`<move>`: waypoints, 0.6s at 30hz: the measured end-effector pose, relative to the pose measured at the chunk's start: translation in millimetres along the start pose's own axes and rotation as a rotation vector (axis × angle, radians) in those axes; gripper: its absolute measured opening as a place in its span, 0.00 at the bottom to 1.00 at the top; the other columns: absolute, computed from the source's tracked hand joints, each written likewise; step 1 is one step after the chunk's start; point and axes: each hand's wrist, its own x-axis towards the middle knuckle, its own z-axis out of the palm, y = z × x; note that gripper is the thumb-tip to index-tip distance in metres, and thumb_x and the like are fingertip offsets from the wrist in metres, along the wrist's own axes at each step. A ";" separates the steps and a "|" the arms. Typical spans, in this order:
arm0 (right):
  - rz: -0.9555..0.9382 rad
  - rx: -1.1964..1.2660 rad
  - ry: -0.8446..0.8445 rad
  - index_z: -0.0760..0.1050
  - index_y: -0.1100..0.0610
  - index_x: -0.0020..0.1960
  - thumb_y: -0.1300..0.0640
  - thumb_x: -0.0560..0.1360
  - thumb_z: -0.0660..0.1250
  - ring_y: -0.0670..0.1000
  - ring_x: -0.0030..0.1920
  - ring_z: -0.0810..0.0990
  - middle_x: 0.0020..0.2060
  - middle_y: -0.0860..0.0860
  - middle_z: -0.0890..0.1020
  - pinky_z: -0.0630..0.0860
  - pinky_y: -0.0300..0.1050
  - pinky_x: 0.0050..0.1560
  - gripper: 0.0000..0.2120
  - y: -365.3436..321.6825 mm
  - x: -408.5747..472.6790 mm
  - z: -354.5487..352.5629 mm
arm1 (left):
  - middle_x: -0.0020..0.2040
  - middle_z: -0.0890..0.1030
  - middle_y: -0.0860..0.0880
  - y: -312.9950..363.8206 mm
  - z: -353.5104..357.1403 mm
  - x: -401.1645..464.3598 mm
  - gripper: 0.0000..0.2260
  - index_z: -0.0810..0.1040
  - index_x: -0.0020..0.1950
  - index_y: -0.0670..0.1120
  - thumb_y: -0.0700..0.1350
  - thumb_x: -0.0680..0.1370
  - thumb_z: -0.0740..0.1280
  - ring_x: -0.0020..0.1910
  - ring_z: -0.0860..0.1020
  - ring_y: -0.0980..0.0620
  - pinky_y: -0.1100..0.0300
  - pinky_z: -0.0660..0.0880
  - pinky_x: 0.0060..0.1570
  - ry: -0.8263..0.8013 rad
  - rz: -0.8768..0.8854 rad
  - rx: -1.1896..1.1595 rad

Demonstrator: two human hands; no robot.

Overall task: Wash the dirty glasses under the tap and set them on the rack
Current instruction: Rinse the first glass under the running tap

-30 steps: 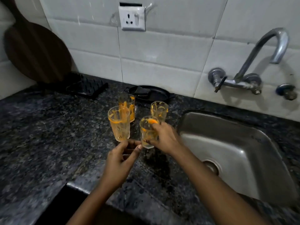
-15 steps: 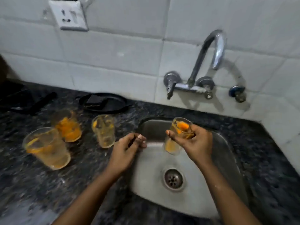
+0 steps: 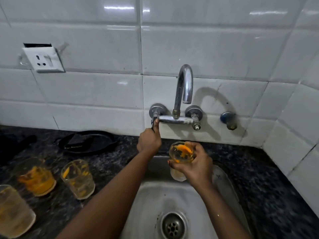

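My right hand [image 3: 196, 165] grips a glass [image 3: 180, 152] smeared with orange residue, upright over the steel sink [image 3: 150, 195], below and in front of the tap spout [image 3: 185, 83]. My left hand [image 3: 149, 140] holds the tap's left lever handle [image 3: 153, 122], thumb up along it. No water runs from the spout. Three more dirty glasses stand on the dark counter at the left: one near the sink [image 3: 78, 178], one with thick orange dregs [image 3: 36, 176], one at the frame's edge [image 3: 13, 211].
A black shallow dish [image 3: 89, 141] lies on the granite counter [image 3: 259, 178] against the tiled wall. A wall socket [image 3: 44, 59] sits upper left. A second valve [image 3: 228, 119] is right of the tap. The sink drain [image 3: 172, 225] is open. No rack is in view.
My left hand rose from the sink's edge to the tap's lever. My right hand carried the glass from the counter to over the sink. The view swung right.
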 end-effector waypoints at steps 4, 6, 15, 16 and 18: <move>0.019 0.056 -0.035 0.73 0.49 0.50 0.56 0.51 0.84 0.40 0.41 0.78 0.41 0.42 0.79 0.71 0.26 0.42 0.32 4.5 -2.1 1.1 | 0.38 0.82 0.39 5.8 8.2 2.6 0.38 0.75 0.46 0.37 0.66 0.76 0.39 0.36 0.79 0.43 0.55 0.76 0.35 -0.118 -0.241 -0.586; 0.045 0.088 -0.050 0.74 0.49 0.52 0.57 0.51 0.84 0.44 0.44 0.80 0.43 0.44 0.81 0.75 0.34 0.45 0.32 7.7 -2.3 0.1 | 0.35 0.81 0.40 11.6 4.3 1.6 0.35 0.72 0.43 0.39 0.65 0.77 0.39 0.30 0.76 0.45 0.58 0.69 0.28 -0.232 -0.348 -0.776; 0.129 0.328 -0.134 0.75 0.54 0.55 0.66 0.54 0.81 0.46 0.47 0.81 0.47 0.49 0.82 0.78 0.35 0.45 0.32 12.9 -12.2 -4.3 | 0.42 0.81 0.47 -62.5 -3.7 -55.3 0.23 0.78 0.49 0.44 0.58 0.80 0.50 0.39 0.77 0.50 0.58 0.70 0.40 -0.578 -0.440 -0.700; 0.137 0.353 -0.141 0.76 0.54 0.55 0.66 0.55 0.81 0.46 0.47 0.81 0.48 0.49 0.82 0.79 0.35 0.46 0.32 13.6 -14.3 -4.0 | 0.42 0.82 0.48 -76.2 -3.7 -66.2 0.21 0.78 0.48 0.45 0.57 0.80 0.52 0.39 0.77 0.51 0.59 0.70 0.39 -0.593 -0.483 -0.661; 0.157 0.389 -0.169 0.76 0.49 0.53 0.67 0.56 0.80 0.45 0.47 0.81 0.48 0.48 0.82 0.79 0.36 0.46 0.30 17.8 -17.8 -3.5 | 0.43 0.82 0.48 -98.5 -4.4 -84.8 0.18 0.79 0.46 0.46 0.55 0.80 0.54 0.41 0.78 0.52 0.59 0.70 0.40 -0.589 -0.554 -0.612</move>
